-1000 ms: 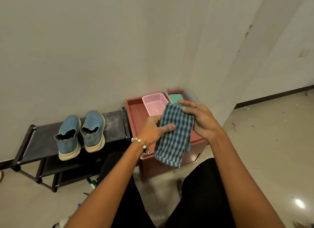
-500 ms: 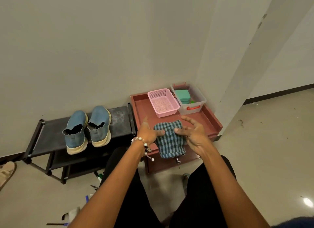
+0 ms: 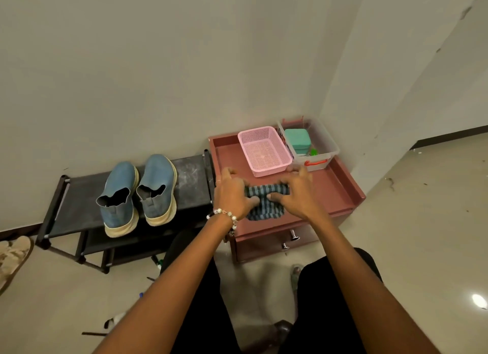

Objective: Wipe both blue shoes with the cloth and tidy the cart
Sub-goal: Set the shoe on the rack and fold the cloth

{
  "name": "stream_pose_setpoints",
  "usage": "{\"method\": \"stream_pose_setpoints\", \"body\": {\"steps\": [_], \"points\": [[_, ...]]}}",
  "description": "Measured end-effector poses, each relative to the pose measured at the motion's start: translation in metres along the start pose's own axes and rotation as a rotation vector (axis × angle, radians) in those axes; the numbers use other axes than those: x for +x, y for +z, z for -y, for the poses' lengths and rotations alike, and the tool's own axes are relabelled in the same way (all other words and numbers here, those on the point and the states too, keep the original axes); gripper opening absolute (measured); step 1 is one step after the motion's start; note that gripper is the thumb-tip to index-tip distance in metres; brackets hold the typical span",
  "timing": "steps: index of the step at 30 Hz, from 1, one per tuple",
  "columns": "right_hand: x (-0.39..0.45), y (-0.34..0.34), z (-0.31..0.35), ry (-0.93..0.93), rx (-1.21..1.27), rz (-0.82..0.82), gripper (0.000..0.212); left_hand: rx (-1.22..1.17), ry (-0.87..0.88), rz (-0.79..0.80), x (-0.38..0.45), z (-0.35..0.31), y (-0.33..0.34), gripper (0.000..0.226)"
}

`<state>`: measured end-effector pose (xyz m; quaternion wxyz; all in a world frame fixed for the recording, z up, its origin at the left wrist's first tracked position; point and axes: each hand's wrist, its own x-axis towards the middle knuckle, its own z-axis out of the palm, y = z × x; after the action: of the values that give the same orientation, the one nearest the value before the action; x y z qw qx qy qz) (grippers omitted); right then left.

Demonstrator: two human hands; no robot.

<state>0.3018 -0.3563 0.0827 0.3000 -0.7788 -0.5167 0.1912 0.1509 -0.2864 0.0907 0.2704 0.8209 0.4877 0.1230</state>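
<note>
Two blue slip-on shoes, one (image 3: 118,198) beside the other (image 3: 158,190), stand toes to the wall on the black rack (image 3: 191,179). A folded blue checked cloth (image 3: 264,208) lies on the front of the reddish cart top (image 3: 343,187). My left hand (image 3: 231,192) rests on the cloth's left edge with the thumb on the fabric and the fingers stretched forward. My right hand (image 3: 298,195) presses its right side with the fingers spread. Both hands cover the cloth's far corners.
An empty pink basket (image 3: 264,153) and a clear box (image 3: 323,147) holding a teal container (image 3: 297,139) stand at the back of the cart. A drawer with metal knobs (image 3: 293,236) is below. A beige sandal (image 3: 13,256) lies on the floor at left.
The cloth, held up between both hands a second ago, has come down onto the cart top. Both hands have flattened onto it and the view has pulled back.
</note>
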Motion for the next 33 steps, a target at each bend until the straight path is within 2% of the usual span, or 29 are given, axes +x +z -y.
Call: {"method": "stream_pose_setpoints", "body": {"steps": [1, 3, 5, 7, 9, 11, 15, 19, 23, 25, 29, 33], "points": [[0.009, -0.002, -0.004, 0.021, 0.119, 0.025, 0.017, -0.034, 0.004, 0.004, 0.011, 0.002, -0.004, 0.029], [0.028, -0.006, -0.008, 0.154, 0.554, 0.068, 0.018, -0.284, -0.036, 0.08, 0.035, 0.003, -0.009, 0.022], [0.05, -0.007, -0.012, 0.315, 0.917, 0.07, 0.031, -0.517, -0.116, 0.138, 0.063, 0.005, -0.007, 0.027], [0.075, 0.0, -0.02, 0.419, 1.156, 0.108, 0.048, -0.656, -0.221, 0.082, 0.092, 0.009, 0.006, 0.035], [0.102, 0.012, -0.026, 0.472, 1.226, 0.16, 0.064, -0.679, -0.284, 0.012, 0.121, 0.013, 0.02, 0.041], [0.137, 0.026, -0.036, 0.496, 1.142, 0.138, 0.072, -0.703, -0.319, -0.006, 0.154, 0.016, 0.032, 0.048], [0.213, 0.048, -0.061, 0.591, 1.16, -0.018, 0.068, -1.005, -0.474, 0.001, 0.218, 0.031, 0.051, 0.05], [0.271, 0.071, -0.084, 0.587, 1.095, -0.081, 0.054, -0.961, -0.438, 0.02, 0.264, 0.047, 0.067, 0.039], [0.304, 0.104, -0.1, 0.522, 0.836, -0.139, 0.05, -0.782, -0.363, 0.077, 0.292, 0.061, 0.083, 0.047], [0.313, 0.12, -0.108, 0.471, 0.626, -0.133, 0.046, -0.763, -0.351, 0.098, 0.297, 0.068, 0.091, 0.052], [0.321, 0.133, -0.116, 0.359, 0.247, -0.16, 0.045, -0.743, -0.348, 0.077, 0.289, 0.078, 0.105, 0.038], [0.312, 0.131, -0.112, 0.214, -0.12, -0.06, 0.05, -0.761, -0.386, 0.009, 0.267, 0.072, 0.104, 0.025]]}}
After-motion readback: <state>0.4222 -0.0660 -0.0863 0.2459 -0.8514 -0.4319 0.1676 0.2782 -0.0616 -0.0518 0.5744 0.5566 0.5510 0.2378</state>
